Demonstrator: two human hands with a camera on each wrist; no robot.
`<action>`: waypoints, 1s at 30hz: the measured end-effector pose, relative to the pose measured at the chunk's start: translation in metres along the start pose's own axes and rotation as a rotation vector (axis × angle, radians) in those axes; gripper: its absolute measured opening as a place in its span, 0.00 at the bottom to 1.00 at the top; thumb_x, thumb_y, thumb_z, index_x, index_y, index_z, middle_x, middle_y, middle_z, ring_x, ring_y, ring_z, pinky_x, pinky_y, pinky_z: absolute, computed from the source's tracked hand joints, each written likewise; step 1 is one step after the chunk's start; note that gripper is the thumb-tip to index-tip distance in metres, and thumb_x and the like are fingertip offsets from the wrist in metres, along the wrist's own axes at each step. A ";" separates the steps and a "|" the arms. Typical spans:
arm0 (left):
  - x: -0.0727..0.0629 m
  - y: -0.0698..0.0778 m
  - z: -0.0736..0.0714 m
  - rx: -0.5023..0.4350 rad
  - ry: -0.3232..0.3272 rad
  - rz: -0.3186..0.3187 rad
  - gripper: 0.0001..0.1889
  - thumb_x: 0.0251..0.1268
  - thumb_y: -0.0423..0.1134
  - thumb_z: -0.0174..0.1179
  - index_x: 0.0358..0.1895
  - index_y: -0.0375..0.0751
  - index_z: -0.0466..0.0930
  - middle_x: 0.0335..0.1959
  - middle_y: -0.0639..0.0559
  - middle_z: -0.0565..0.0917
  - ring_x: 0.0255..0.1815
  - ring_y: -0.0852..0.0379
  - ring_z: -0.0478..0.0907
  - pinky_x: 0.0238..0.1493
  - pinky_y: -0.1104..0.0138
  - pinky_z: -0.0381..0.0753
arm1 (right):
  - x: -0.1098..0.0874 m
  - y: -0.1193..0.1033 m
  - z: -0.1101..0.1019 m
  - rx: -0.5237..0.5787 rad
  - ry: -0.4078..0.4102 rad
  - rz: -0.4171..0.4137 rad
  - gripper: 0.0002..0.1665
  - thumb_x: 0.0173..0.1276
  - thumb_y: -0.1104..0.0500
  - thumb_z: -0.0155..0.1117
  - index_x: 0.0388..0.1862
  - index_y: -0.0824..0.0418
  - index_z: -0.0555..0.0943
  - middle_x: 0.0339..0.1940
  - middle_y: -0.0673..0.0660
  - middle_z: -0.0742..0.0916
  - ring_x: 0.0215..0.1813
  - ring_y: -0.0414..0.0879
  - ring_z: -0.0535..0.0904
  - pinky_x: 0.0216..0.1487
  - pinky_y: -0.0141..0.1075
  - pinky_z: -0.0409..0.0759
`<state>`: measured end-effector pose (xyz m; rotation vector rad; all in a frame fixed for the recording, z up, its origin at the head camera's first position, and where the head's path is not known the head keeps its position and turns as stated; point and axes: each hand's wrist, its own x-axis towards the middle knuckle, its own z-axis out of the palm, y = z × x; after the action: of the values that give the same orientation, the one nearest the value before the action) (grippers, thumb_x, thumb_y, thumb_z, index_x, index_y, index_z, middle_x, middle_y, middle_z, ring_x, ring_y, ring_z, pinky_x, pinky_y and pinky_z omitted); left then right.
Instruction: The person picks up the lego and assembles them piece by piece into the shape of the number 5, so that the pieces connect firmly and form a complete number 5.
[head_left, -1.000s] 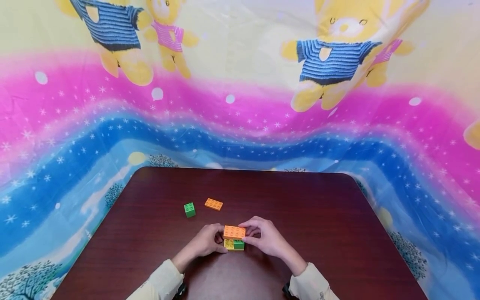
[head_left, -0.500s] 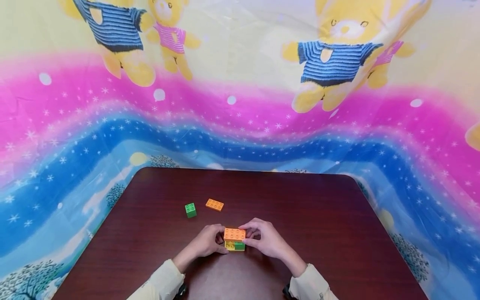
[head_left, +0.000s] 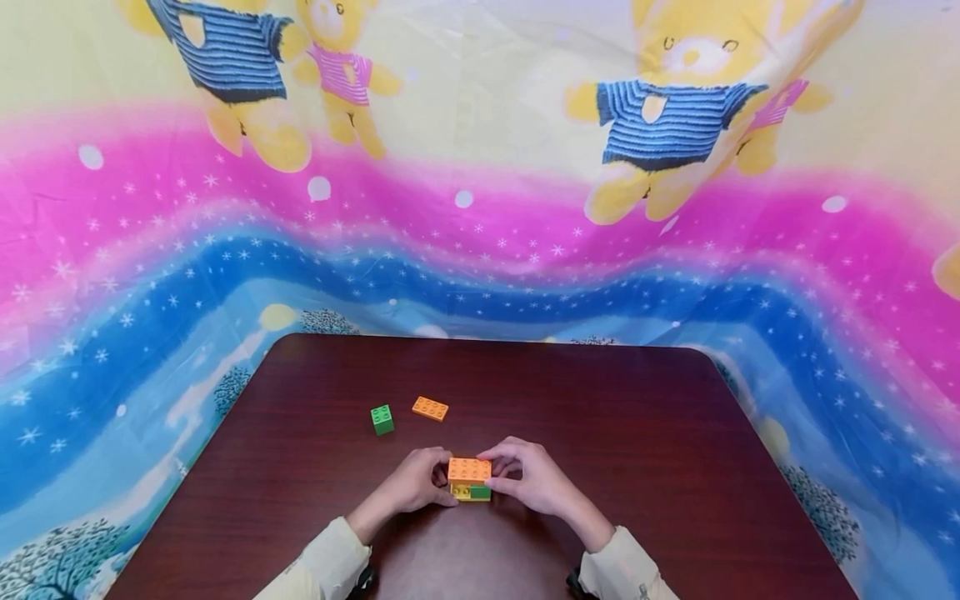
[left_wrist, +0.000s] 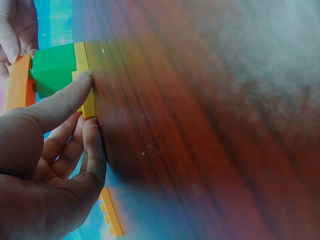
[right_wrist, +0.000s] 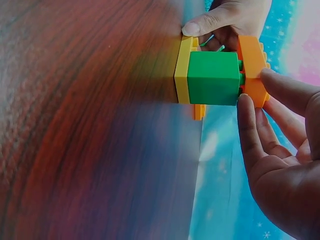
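My left hand (head_left: 417, 482) pinches a yellow building plate (left_wrist: 87, 102) between thumb and fingers, low against the table. On that plate stands a green building brick (right_wrist: 212, 77). Over the green brick, my right hand (head_left: 528, 475) holds an orange building brick (head_left: 470, 470) with two rows of studs, thumb and fingertips at its right end. The right wrist view shows a narrow gap, with green studs visible between the green brick and the orange one. From the head, the orange brick overlaps the back of the yellow plate.
Behind the hands, a loose green brick (head_left: 382, 419) and a thin orange plate (head_left: 431, 408) lie on the dark wooden table (head_left: 600, 400). A printed curtain (head_left: 480, 225) hangs beyond the table's back edge.
The orange brick has come down slightly over the yellow plate and the green brick, hiding more of their studs. Both hands keep nearly the same place and hold.
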<state>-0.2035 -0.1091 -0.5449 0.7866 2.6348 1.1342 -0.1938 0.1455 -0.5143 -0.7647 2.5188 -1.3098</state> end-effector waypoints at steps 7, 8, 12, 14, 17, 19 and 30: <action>0.000 0.003 -0.001 -0.003 -0.017 -0.030 0.17 0.47 0.34 0.83 0.36 0.44 0.82 0.32 0.52 0.80 0.33 0.56 0.78 0.34 0.70 0.76 | -0.001 0.002 0.000 -0.010 0.001 0.014 0.20 0.68 0.58 0.75 0.59 0.52 0.86 0.46 0.48 0.85 0.44 0.37 0.84 0.50 0.33 0.86; -0.001 0.003 -0.001 -0.005 -0.017 -0.033 0.17 0.47 0.34 0.83 0.37 0.44 0.82 0.32 0.52 0.80 0.33 0.56 0.78 0.34 0.70 0.76 | -0.002 0.002 0.000 -0.015 0.001 0.013 0.20 0.68 0.57 0.74 0.59 0.52 0.86 0.47 0.48 0.86 0.44 0.37 0.84 0.50 0.34 0.86; -0.001 0.003 -0.001 -0.008 -0.016 -0.033 0.17 0.47 0.34 0.83 0.36 0.44 0.82 0.32 0.52 0.80 0.33 0.56 0.78 0.34 0.70 0.76 | -0.002 0.002 -0.001 -0.014 -0.007 0.020 0.20 0.69 0.56 0.74 0.59 0.50 0.86 0.49 0.48 0.87 0.47 0.41 0.85 0.50 0.35 0.86; -0.001 0.003 -0.001 -0.008 -0.013 -0.027 0.17 0.46 0.34 0.83 0.36 0.44 0.82 0.32 0.52 0.80 0.33 0.57 0.78 0.34 0.70 0.76 | -0.001 0.002 -0.001 -0.001 -0.013 0.028 0.20 0.69 0.56 0.74 0.59 0.49 0.86 0.52 0.49 0.88 0.48 0.42 0.86 0.51 0.36 0.86; -0.001 0.003 -0.001 -0.008 -0.011 -0.019 0.17 0.46 0.33 0.83 0.35 0.44 0.82 0.32 0.52 0.80 0.33 0.57 0.78 0.34 0.71 0.76 | -0.002 0.003 -0.001 0.025 -0.020 0.043 0.21 0.69 0.56 0.74 0.60 0.48 0.86 0.54 0.49 0.89 0.50 0.42 0.87 0.53 0.35 0.86; -0.001 0.002 -0.001 -0.008 -0.010 -0.016 0.17 0.46 0.33 0.83 0.35 0.44 0.82 0.32 0.52 0.80 0.33 0.57 0.77 0.34 0.71 0.76 | -0.002 0.003 0.000 0.031 -0.020 0.047 0.21 0.69 0.56 0.74 0.60 0.47 0.86 0.54 0.48 0.89 0.51 0.41 0.87 0.53 0.34 0.85; 0.000 0.003 -0.001 -0.012 -0.005 -0.016 0.17 0.45 0.32 0.83 0.35 0.44 0.82 0.32 0.53 0.79 0.33 0.57 0.77 0.34 0.71 0.76 | -0.003 0.003 0.000 -0.002 -0.004 0.008 0.21 0.69 0.56 0.74 0.60 0.47 0.87 0.47 0.46 0.88 0.51 0.43 0.87 0.55 0.39 0.86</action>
<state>-0.2023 -0.1081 -0.5426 0.7633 2.6224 1.1416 -0.1928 0.1486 -0.5167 -0.7558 2.5178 -1.3018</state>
